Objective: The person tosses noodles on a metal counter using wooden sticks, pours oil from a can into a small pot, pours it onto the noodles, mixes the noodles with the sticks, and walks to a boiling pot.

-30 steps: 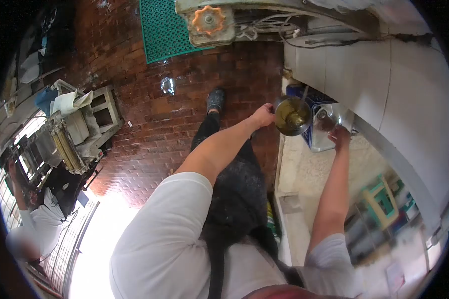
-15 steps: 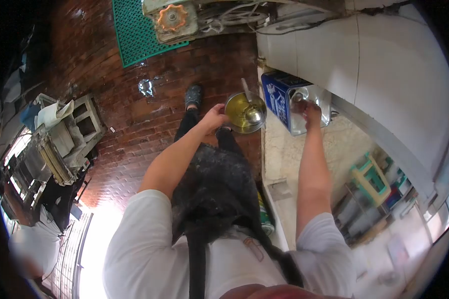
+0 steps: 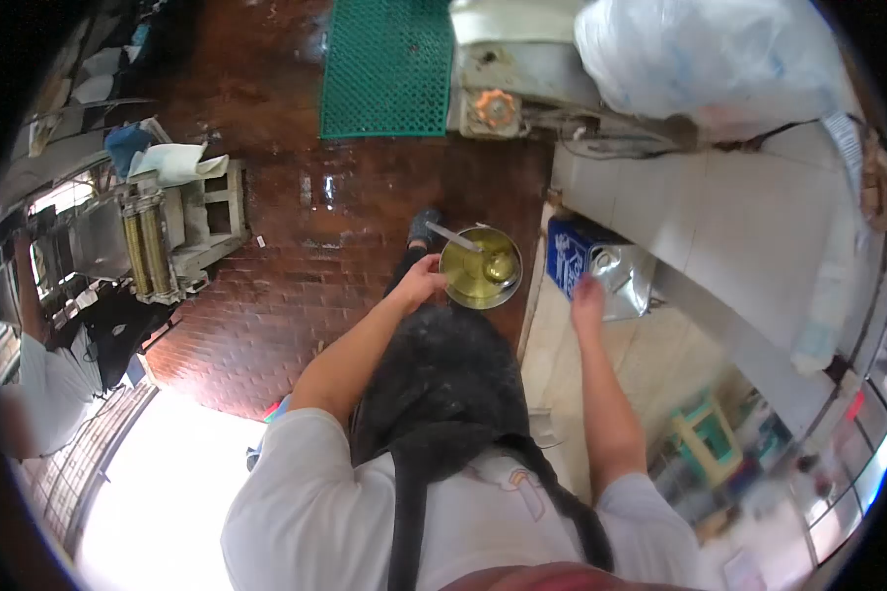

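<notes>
A round metal bowl (image 3: 468,286) with yellowish liquid hangs over the brick floor, its rim gripped at the left side by my left hand (image 3: 423,282). Inside it rests a ladle (image 3: 453,236), its round end in the liquid and its handle over the upper-left rim. To the right, a blue and silver tin (image 3: 625,280) stands against the white tiled wall. My right hand (image 3: 588,298) is at the tin's near left edge, its fingers blurred, so whether it holds anything is unclear.
A green mat (image 3: 386,74) and a machine part with an orange knob (image 3: 495,109) are ahead. At left stands a roller machine (image 3: 148,246), with another person (image 3: 54,389) beside it. A green stool (image 3: 707,440) is at lower right.
The view has shifted. The bowl has moved left, away from the tin, with my left hand still on its rim. My right hand has shifted from the tin's top to its near edge.
</notes>
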The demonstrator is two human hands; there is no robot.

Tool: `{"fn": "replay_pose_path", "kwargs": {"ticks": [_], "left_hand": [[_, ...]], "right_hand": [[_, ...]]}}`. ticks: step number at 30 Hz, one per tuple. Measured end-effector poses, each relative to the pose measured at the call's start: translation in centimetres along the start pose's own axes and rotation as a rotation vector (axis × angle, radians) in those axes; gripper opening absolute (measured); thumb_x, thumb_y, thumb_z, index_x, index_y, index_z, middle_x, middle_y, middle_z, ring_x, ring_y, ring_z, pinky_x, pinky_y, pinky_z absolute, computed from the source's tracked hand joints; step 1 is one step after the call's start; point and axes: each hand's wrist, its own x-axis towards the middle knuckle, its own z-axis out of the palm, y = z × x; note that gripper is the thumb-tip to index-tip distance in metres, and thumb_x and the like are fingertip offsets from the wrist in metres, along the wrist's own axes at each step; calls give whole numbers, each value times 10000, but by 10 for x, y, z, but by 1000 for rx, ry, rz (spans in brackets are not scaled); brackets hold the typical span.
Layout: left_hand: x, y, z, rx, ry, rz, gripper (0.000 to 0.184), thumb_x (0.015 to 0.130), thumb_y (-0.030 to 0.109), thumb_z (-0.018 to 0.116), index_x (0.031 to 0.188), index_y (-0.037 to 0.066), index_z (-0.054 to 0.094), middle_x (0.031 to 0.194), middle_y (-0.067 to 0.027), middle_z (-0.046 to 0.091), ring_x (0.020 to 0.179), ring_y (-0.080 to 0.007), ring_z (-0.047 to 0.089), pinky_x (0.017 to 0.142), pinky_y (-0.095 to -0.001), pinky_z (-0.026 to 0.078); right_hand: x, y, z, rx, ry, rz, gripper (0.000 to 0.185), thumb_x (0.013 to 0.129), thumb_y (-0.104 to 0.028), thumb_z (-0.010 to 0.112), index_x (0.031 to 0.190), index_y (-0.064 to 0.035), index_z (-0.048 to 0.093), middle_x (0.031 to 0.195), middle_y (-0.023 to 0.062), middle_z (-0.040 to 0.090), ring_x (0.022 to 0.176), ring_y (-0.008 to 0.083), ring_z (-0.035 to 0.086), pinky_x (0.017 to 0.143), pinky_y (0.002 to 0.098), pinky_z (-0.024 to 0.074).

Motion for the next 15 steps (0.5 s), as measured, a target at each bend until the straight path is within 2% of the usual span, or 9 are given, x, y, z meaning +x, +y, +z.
{"fn": "replay_pose_path", "kwargs": {"ticks": [2,5,8,11,12,14,15], "left_hand": [[-32,21,-14,-48,21,32,558,787,31,676,1323,6,525,1122,-53,635,992,-167,617,824,-323,517],[-70,48,-40,-144,64,59,550,783,60,698,1305,9,534,1113,-50,631,960,-154,612,843,-319,509],[-100,79,-76,-177,86,111,577,768,67,698,1315,3,526,1110,-59,629,942,-150,611,852,-309,505],[-129,108,-110,-203,137,161,600,753,62,682,1327,-2,520,1112,-71,626,939,-144,607,844,-296,503],[-139,124,-121,-211,148,159,605,750,60,675,1330,-4,518,1115,-75,625,944,-142,604,841,-292,502],[-146,139,-154,-171,157,113,601,752,61,670,1329,-11,520,1106,-74,630,944,-135,600,838,-280,499],[-151,149,-163,-190,179,171,581,757,64,652,1318,-2,521,1074,-69,631,903,-134,600,791,-280,494]], "right_hand": [[-9,-68,-13,207,-505,106,297,925,-173,632,1180,-23,607,1018,153,691,933,306,663,847,397,528],[-17,-185,-40,27,-821,-60,337,922,-231,646,1193,-34,609,1032,166,701,955,305,680,846,386,537],[-15,-250,-39,-83,-873,-64,359,947,-234,641,1249,-43,601,1059,148,699,982,284,678,873,387,531],[-8,-285,-25,-49,-804,13,365,944,-246,649,1241,-40,604,1072,155,700,989,286,678,877,383,531],[-4,-297,-21,-72,-796,-28,370,943,-256,654,1239,-40,607,1083,159,699,999,294,678,882,381,530],[1,-317,-16,-74,-780,-77,367,926,-255,663,1214,-35,610,1019,162,701,959,299,681,851,379,531],[5,-334,-17,-76,-773,-104,365,917,-254,667,1201,-32,611,986,164,702,940,302,683,836,379,532]]}}
